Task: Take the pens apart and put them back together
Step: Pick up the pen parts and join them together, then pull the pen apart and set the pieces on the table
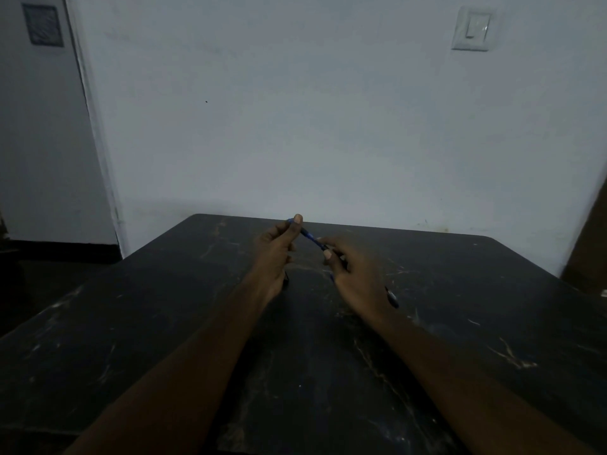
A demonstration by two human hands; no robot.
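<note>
A blue pen [311,237] is held in the air between both hands, above the far middle of the dark table [164,323]. My left hand [277,251] pinches its upper left end between thumb and fingers. My right hand [353,270] grips its lower right, dark end. Another dark pen [392,297] lies on the table, partly hidden under my right wrist. A small dark piece [286,278] shows under my left hand; what it is cannot be made out.
The scratched table runs up to a pale wall [328,126]. A light switch [473,27] is high on the right. A doorway and dark floor lie to the left. A brown object [588,251] stands at the right edge.
</note>
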